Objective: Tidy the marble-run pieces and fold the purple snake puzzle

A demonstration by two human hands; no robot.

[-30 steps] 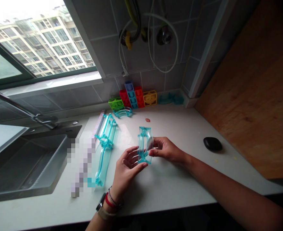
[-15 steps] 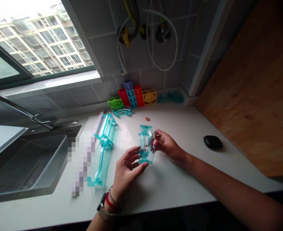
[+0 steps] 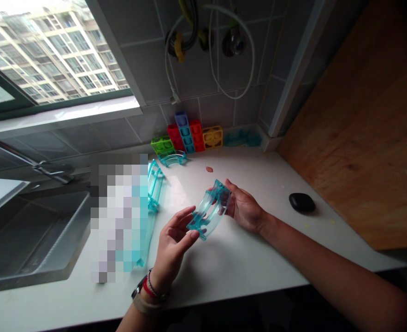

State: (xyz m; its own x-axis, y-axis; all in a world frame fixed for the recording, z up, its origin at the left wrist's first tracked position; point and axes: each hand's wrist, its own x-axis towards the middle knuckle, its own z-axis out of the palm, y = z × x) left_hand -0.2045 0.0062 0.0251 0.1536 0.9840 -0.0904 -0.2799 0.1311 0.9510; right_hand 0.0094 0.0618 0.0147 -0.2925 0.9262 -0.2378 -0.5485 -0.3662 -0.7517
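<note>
Between my hands, above the counter, is a curved translucent teal plastic track piece (image 3: pixel 208 207), tilted with its upper end to the right. My left hand (image 3: pixel 175 237) pinches its lower end between thumb and fingers. At the upper end, my right hand (image 3: pixel 243 207) grips it, with some fingers seen through the clear plastic. Left of my hands lie similar teal track pieces (image 3: pixel 156 182), partly covered by a blurred patch. A smaller curved teal piece (image 3: pixel 173 159) rests farther back, in front of colored blocks.
Green, red, blue and yellow blocks (image 3: pixel 185 133) lean against the tiled wall. More teal pieces (image 3: pixel 243 138) lie in the back corner. A black oval object (image 3: pixel 302 203) sits at right. The sink (image 3: pixel 79 230) and faucet (image 3: pixel 51 168) are at left; a small brown piece (image 3: pixel 209 169) lies mid-counter.
The track piece has turned from nearly upright to a slant, its top swinging right and its lower end left. My right hand has shifted its hold to the upper end.
</note>
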